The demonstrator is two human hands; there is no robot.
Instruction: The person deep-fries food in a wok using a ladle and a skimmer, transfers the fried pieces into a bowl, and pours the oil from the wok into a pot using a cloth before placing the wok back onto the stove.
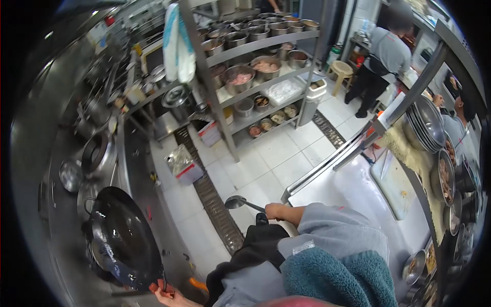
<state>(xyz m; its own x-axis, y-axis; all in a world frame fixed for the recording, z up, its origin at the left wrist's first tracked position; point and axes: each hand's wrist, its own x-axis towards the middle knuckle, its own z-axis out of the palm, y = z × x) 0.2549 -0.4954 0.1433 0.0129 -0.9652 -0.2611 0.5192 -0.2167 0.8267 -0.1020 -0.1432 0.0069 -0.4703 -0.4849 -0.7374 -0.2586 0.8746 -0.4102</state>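
At the lower left, my left hand [166, 293] is closed on a reddish cloth [162, 286] at the near rim of a large black wok [123, 238]. Dark liquid or a wet sheen shows inside the wok, which sits over the steel range. My right hand [276, 211] grips the handle of a metal ladle [236, 202], held out over the floor with its bowl pointing away from me. A teal towel [337, 276] lies over my shoulder.
A steel rack [217, 97] holds many pots and bowls of food. A steel counter [348, 189] with a white cutting board [395, 185] stands on the right. A drain grate [212, 204] crosses the tiles beside a box [188, 173]. A co-worker [383, 56] stands further back.
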